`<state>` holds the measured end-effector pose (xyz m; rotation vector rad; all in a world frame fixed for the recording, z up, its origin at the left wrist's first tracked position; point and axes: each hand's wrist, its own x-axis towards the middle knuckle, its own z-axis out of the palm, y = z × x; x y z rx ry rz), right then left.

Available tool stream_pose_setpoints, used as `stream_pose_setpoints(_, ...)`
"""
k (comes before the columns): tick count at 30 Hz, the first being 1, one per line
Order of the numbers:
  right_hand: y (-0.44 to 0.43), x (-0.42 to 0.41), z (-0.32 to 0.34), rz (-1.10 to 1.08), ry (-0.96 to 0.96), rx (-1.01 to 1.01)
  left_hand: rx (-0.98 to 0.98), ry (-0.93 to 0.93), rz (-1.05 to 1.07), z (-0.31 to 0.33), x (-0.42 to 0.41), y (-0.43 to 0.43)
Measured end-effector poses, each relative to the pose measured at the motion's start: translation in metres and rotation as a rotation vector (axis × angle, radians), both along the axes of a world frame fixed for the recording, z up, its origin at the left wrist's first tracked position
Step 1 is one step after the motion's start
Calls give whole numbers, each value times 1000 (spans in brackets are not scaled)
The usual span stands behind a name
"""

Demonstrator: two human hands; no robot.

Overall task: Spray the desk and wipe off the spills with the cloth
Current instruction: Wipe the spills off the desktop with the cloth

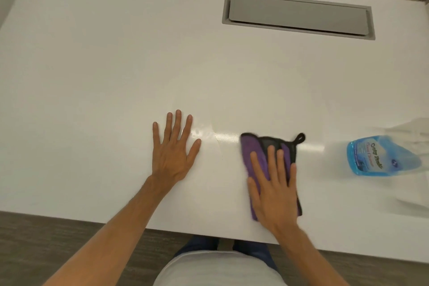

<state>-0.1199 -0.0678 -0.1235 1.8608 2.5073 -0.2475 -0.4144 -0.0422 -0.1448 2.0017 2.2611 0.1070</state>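
Note:
A purple cloth (254,151) with a black edge and hanging loop lies flat on the white desk (116,65), near the front edge. My right hand (275,189) presses flat on the cloth, fingers spread, covering its near half. My left hand (174,151) rests palm down on the bare desk to the left, fingers apart, holding nothing. A wet, glossy streak (209,134) shines between the two hands. A blue spray bottle (380,158) of glass cleaner stands at the right, its white trigger head blurred.
A grey cable hatch (298,15) is set into the desk at the back right. The desk's front edge (185,232) runs just below my wrists, with dark floor beneath it. The back edge curves at the top left.

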Motion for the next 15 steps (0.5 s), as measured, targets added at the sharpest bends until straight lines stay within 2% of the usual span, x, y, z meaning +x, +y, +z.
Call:
stream_pose_setpoints(3, -18, -31, -2, 143, 32, -15, -2, -7, -3, 3, 1, 0)
stream_pose_setpoints(6, -3, -60, -2, 193, 60, -17, -23, 23, 13, 5, 0, 1)
stream_pose_setpoints(15, 115, -123, -1, 232, 56, 16, -20, 40, 22, 1, -1, 0)
